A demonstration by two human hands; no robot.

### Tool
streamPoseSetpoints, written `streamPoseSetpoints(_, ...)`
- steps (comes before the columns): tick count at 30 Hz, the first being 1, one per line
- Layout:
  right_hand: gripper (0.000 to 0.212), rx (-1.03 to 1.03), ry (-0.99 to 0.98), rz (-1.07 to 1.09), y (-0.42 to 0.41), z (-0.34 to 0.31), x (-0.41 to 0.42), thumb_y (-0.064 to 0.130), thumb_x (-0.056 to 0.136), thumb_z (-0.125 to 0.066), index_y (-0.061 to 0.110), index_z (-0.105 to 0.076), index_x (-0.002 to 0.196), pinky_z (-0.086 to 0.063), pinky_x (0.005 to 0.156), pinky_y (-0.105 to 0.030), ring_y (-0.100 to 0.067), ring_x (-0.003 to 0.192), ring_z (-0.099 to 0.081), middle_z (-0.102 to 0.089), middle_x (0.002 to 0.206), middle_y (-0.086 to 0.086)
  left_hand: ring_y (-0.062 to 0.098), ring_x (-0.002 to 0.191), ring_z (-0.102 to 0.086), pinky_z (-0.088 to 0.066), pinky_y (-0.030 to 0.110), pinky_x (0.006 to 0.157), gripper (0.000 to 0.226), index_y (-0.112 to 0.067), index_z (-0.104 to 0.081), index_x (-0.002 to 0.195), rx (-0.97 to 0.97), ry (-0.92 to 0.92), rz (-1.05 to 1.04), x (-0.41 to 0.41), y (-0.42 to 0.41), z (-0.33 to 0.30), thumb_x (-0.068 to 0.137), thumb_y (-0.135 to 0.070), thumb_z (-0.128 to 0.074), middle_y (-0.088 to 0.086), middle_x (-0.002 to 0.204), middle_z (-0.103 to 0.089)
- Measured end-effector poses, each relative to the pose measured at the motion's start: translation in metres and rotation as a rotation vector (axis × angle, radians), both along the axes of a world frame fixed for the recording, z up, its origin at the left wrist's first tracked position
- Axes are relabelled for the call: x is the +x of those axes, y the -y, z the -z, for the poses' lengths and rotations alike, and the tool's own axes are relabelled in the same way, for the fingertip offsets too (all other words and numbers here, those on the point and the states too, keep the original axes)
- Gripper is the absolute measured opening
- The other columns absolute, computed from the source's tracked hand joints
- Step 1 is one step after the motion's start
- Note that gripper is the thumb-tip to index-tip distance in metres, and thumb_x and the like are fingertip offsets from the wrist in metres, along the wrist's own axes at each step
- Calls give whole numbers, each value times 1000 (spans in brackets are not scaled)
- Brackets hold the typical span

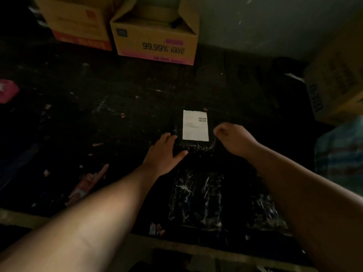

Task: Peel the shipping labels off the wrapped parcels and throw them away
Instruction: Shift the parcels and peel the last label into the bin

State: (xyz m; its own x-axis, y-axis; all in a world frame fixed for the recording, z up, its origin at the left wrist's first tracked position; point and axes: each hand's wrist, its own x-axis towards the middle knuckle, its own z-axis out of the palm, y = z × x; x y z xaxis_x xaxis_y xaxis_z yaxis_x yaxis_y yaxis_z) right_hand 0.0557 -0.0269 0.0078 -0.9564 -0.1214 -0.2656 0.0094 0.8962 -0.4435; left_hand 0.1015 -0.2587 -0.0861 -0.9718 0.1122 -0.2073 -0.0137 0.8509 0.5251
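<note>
A small parcel wrapped in black plastic [193, 147] lies on the dark table, with a white shipping label [195, 125] stuck flat on its top. My left hand [164, 154] rests against the parcel's left edge, fingers spread, thumb along the near side. My right hand [234, 138] hovers just right of the label with its fingers curled in; nothing shows inside it. Two more black wrapped parcels lie nearer to me: one [196, 199] in the middle and one [267, 211] partly under my right forearm. No label shows on either.
Two open cardboard boxes [157, 40] [78, 22] stand at the back of the table. A third box [334, 87] stands at the right, above a bluish bundle [341, 154]. A pink object [7, 91] lies far left; a red wrapper [88, 183] and paper scraps litter the table.
</note>
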Motion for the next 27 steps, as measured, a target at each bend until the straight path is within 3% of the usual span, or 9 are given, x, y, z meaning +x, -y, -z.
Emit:
streamPoseSetpoints(7,31,60,35,-88,-4,10,-59,34,98,-49,22,-58,126,-50,84,-31,-17,99,-61,-65,117,-1,25,153,-11,-24,52,120,94,-24,-10,161,-11,35,-51,-46,-20,0,90,-67,-55,-1,168,-1)
streamPoseSetpoints(13,33,37,21,-152,-2,38,-100,31,97,-52,19,-57,127,-48,83,-30,-16,102,-60,-63,121,-1,17,154,8,-16,51,121,121,-25,5,160,73,83,-26,-77,-32,12,77,-71,-70,-7,168,13)
streamPoseSetpoints(18,41,6,-11,-146,6,64,-131,35,96,-53,20,-52,135,-40,104,-37,-23,125,-49,-46,143,-6,14,151,20,-10,50,123,141,-20,16,159,71,150,71,-101,-36,16,66,-72,-77,-6,165,25)
streamPoseSetpoints(21,42,-10,-37,-138,16,72,-148,33,99,-49,18,-49,138,-38,104,-35,-24,127,-46,-42,142,-8,10,150,22,-7,47,125,145,-21,17,158,145,192,50,-105,-35,26,64,-68,-82,-10,163,28)
streamPoseSetpoints(27,51,73,56,-135,25,98,-174,39,100,-44,10,-43,143,-34,110,-39,-30,133,-37,-34,148,-15,4,148,23,-3,38,121,148,-23,18,157,207,109,20,-102,-34,44,60,-71,-82,-19,160,30)
